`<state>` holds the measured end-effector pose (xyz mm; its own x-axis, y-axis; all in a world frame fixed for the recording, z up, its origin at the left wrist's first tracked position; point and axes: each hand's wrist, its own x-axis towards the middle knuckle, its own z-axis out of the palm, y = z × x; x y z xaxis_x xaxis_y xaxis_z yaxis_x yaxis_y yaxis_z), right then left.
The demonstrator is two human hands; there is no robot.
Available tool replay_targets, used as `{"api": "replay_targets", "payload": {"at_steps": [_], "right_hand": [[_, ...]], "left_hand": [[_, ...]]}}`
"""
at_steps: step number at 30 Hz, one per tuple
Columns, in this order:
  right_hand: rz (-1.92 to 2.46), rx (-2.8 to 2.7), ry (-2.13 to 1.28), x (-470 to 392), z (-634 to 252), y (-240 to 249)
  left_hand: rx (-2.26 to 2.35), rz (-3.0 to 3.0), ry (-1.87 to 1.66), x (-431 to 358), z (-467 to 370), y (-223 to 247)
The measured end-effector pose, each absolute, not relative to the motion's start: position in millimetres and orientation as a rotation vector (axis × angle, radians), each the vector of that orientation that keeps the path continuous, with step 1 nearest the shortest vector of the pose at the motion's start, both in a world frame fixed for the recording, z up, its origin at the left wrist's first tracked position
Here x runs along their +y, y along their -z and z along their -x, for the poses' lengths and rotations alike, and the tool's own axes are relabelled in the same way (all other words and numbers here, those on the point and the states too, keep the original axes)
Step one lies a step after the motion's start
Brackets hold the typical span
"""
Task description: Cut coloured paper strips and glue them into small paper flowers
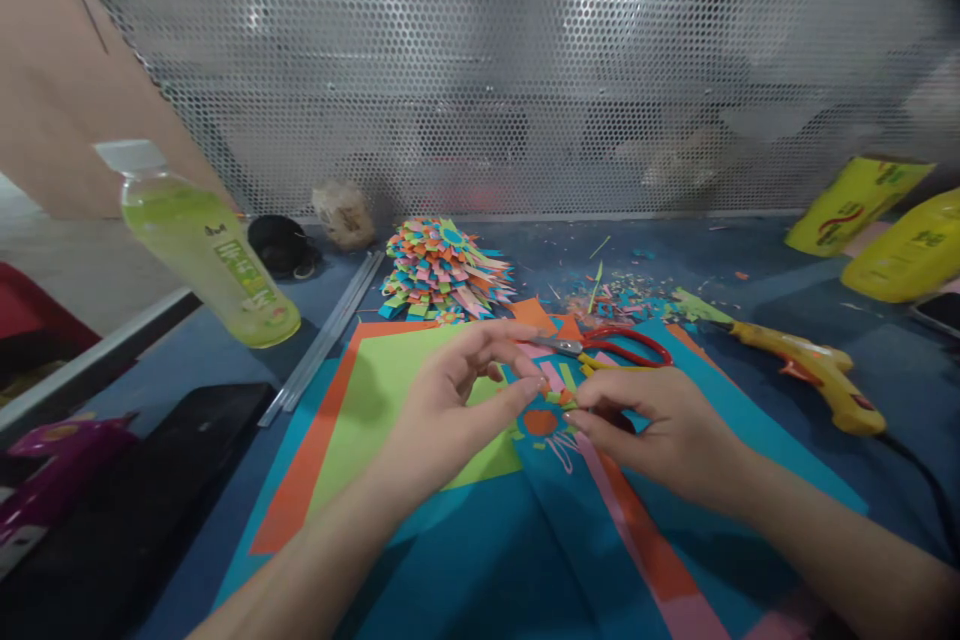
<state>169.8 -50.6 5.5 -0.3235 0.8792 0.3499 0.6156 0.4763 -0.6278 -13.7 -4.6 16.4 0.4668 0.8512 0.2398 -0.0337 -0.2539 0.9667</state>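
Over the stacked coloured paper, my left hand (469,390) has its thumb and index finger closed on one end of a small folded paper strip (556,397), orange and green. My right hand (649,415) pinches the strip's other end. Just below lies a blue paper piece with an orange circle (540,422) and small green tabs around it. Pink scribbled lines (564,452) show beside the circle. Red-handled scissors (630,342) lie right behind my hands, partly covering yellow handles (600,363). Pink and orange strips (645,530) run toward me under my right hand.
A layered paper-strip bundle (442,270) stands behind, beside scattered scraps (630,298). Clear glue sticks (322,340), a drink bottle (206,250) and a black phone-like slab (172,510) are left. A yellow glue gun (814,370) and yellow containers (855,205) are right; perforated metal (487,40) stands behind.
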Motion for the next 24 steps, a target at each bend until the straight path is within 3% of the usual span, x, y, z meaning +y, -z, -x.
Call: {"api": "replay_targets", "payload": {"at_steps": [24], "right_hand": [[1.267, -2.04, -0.556, -51.0, -169.9, -5.7]], "left_hand": [[0.754, -1.71, -0.974, -0.1, 13.6, -8.6]]}}
